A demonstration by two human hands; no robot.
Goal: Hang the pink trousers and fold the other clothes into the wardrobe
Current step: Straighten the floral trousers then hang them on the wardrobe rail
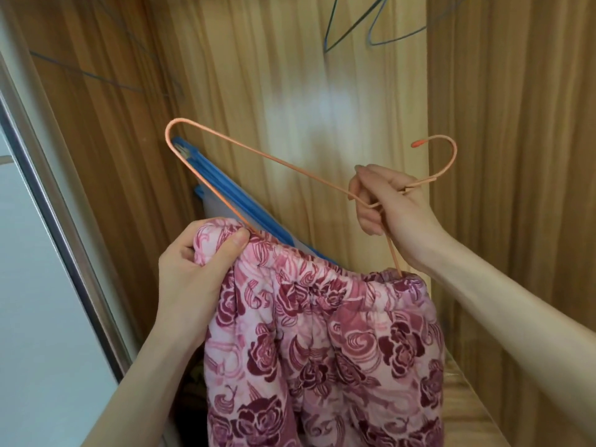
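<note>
The pink trousers (322, 343), printed with dark red roses, hang in front of me inside the wooden wardrobe. Their elastic waistband is threaded onto an orange wire hanger (258, 153), which is tilted with its left shoulder up. My left hand (193, 272) grips the bunched left end of the waistband where the hanger wire enters the cloth. My right hand (390, 204) grips the hanger's neck just below the hook, whose red tip points left. The hanger's right arm runs down from that hand into the waistband.
The wardrobe's wood-grain back panel (290, 75) and right side wall (516, 124) enclose the space. A blue-edged flat item (232, 195) leans in the left corner behind the hanger. Blue wire hangers (354, 27) hang above. A metal sliding-door frame (64, 246) stands at left.
</note>
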